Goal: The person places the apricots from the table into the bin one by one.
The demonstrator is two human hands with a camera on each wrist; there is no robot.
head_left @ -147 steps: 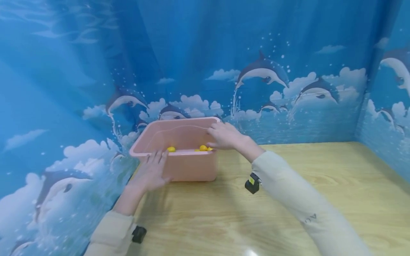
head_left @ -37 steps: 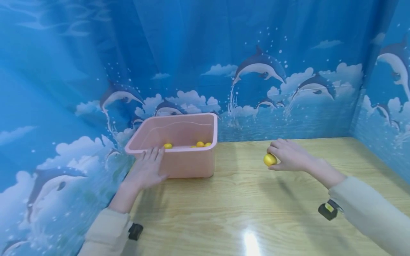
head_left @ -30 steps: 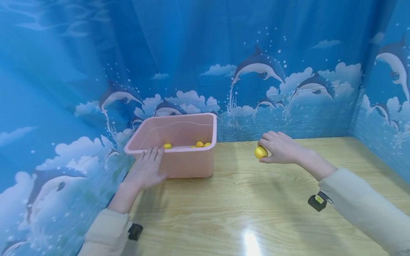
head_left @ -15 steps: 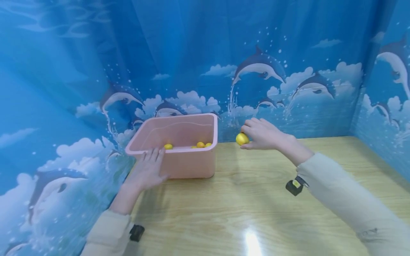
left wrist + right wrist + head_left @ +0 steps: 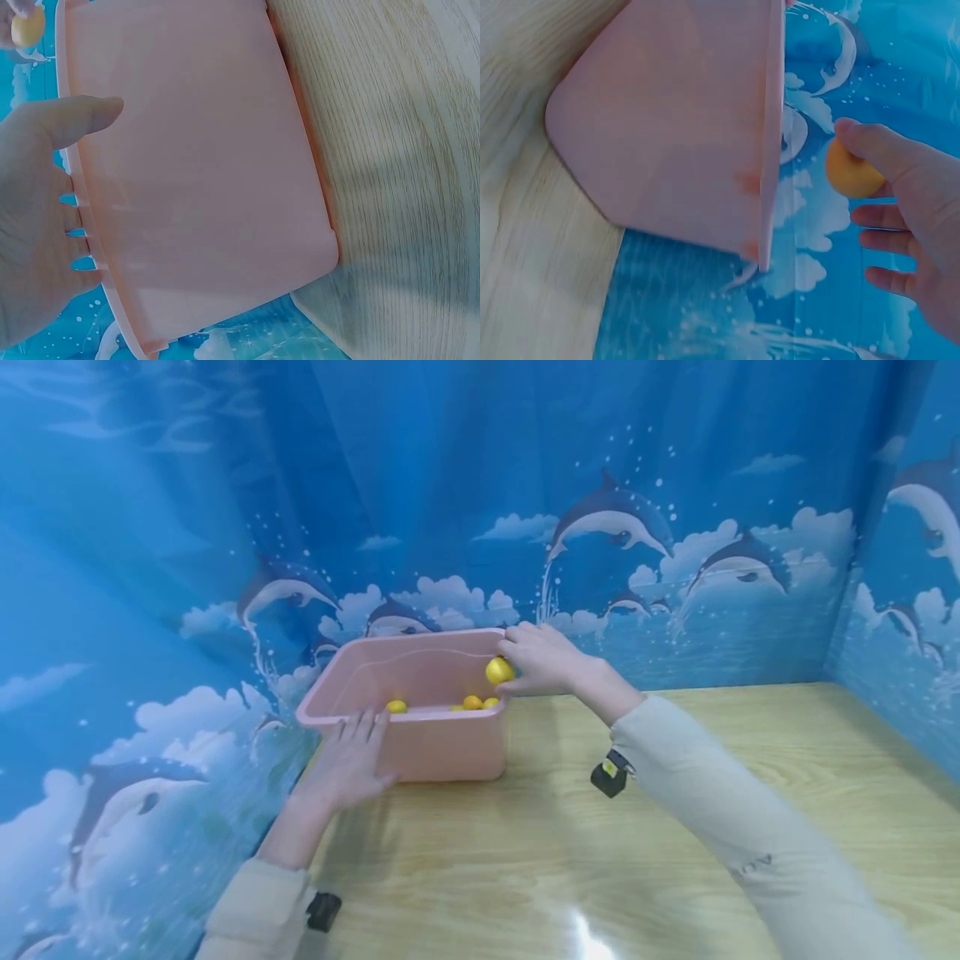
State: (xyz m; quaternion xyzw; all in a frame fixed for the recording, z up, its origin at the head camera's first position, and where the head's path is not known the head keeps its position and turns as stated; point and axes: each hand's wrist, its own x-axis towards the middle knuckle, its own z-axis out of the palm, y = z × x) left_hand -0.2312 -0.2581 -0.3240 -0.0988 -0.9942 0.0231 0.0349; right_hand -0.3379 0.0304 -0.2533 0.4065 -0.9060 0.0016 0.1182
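A pink plastic bin (image 5: 442,752) stands on the table, with several small yellow fruits (image 5: 472,702) lying inside. My left hand (image 5: 345,768) rests on its near rim at the left, fingers straight over the edge and thumb spread along the outer wall. Between the thumb and fingers of my right hand (image 5: 551,660) is a round, yellow, lemon-like fruit (image 5: 499,671). That hand is above the bin's right rim, and the fruit overlaps the bin's opening in the head view. In the right wrist view the thumb (image 5: 877,146) lies on the fruit, with the other fingers bent beneath.
The wood-grain table (image 5: 525,860) stretches to the right of the bin and in front of it. A blue dolphin-print curtain (image 5: 675,568) hangs close behind the bin and along the left side. Both sleeved wrists carry small black cameras (image 5: 609,777).
My right hand has carried the yellow fruit leftward and up from over the table at the right to the bin's right rim. My left hand has stayed on the near rim.
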